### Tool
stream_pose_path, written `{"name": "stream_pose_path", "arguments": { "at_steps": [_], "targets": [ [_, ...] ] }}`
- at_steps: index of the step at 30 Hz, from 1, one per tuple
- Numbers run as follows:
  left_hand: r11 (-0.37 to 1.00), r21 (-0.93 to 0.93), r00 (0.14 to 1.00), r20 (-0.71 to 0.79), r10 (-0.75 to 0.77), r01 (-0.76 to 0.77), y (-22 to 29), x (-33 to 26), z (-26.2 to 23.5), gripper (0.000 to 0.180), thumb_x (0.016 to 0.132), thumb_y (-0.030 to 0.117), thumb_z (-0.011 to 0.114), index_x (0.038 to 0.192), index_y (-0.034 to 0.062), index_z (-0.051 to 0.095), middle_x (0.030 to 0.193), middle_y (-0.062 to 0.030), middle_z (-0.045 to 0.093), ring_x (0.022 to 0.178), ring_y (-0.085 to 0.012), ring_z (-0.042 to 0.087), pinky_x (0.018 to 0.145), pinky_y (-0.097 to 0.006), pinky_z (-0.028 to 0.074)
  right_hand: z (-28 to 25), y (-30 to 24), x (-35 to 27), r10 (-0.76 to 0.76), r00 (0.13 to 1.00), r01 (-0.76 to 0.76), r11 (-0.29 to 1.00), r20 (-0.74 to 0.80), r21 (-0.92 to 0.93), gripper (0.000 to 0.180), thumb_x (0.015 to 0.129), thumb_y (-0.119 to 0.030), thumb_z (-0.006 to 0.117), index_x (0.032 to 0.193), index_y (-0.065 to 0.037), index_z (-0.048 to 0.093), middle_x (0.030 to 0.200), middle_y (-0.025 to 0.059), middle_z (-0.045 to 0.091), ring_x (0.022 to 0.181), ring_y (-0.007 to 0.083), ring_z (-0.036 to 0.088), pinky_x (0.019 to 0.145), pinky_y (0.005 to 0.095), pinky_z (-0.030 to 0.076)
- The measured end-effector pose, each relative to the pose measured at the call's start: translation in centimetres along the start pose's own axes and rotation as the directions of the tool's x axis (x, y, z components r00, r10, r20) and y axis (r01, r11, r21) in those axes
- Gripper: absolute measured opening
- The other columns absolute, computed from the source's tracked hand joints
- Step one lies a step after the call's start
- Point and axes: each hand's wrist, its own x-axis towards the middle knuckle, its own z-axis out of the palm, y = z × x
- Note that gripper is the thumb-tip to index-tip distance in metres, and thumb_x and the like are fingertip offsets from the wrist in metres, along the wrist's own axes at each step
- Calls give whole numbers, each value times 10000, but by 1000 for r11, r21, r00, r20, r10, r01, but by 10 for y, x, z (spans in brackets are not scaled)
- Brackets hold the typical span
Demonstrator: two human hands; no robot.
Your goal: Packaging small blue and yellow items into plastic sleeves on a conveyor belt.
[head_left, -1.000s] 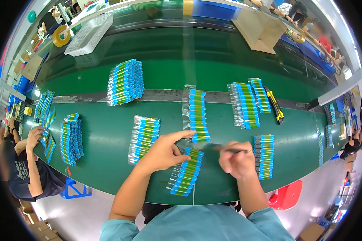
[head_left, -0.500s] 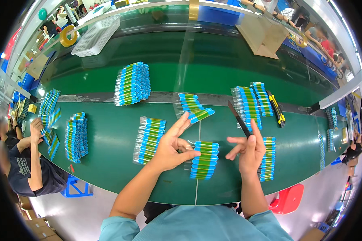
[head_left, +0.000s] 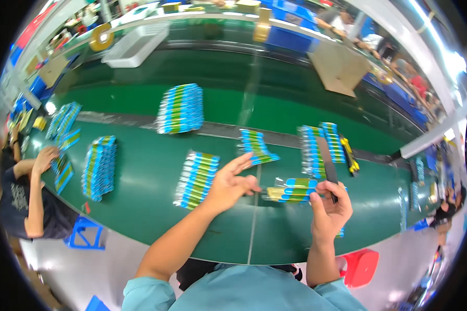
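Note:
My right hand point(head_left: 333, 210) is closed on a knife with a long dark blade point(head_left: 326, 158), which points up and away. Its thumb and fingertip also pinch the right end of a strip of blue-and-green sachets point(head_left: 298, 189), held above the table. My left hand point(head_left: 231, 186) is beside the strip's left end, index finger stretched out, thumb and another finger together; anything between them is too blurred to make out. Beyond it lies a bent sachet strip point(head_left: 257, 145). A stack of sachet strips point(head_left: 197, 179) lies left of my left hand.
More sachet stacks point(head_left: 180, 109) lie across the green table point(head_left: 140, 171), with others point(head_left: 312, 150) at the right beside a yellow-and-black cutter point(head_left: 349, 155). A white basket point(head_left: 135, 49) stands far left. A co-worker handles strips at the left. A red stool point(head_left: 362, 268) stands below the right edge.
The sachet strip has moved right and turned sideways; my right hand now grips its right end. My left hand has come off its left side. The knife has tipped more upright, and the view has shifted.

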Motion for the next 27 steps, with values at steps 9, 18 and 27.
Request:
{"name": "stream_pose_path", "arguments": {
  "at_steps": [9, 18, 27],
  "targets": [
    [705, 697, 975, -37, 218, -131, -3, -6, 12, 498, 864, 104, 757, 1329, 28, 597, 945, -120, 748, 675, -83, 631, 596, -240, 482, -70, 27, 114, 282, 959, -278, 949, 4, -146, 325, 837, 63, 733, 1148, 16, 654, 1046, 70, 671, 904, 111, 657, 622, 221, 524],
    [625, 766, 971, -5, 238, -150, -8, -3, 16, 471, 824, 96, 783, 1266, 31, 633, 907, -73, 740, 561, -64, 486, 516, -224, 407, -101, 158, 171, 219, 962, -58, 748, 164, -661, 488, 769, -68, 821, 1228, -20, 661, 1098, 120, 707, 980, 184, 693, 804, 321, 575],
    [73, 991, 971, 94, 219, -113, 5, -8, 26, 305, 773, 178, 816, 1039, 64, 717, 957, -92, 605, 1047, -317, 563, 895, -440, 448, -125, 62, 133, 79, 978, 65, 760, 191, -647, 297, 858, 4, 687, 1154, -18, 682, 1053, 134, 693, 886, 250, 668, 816, 336, 539]
  ]
}}
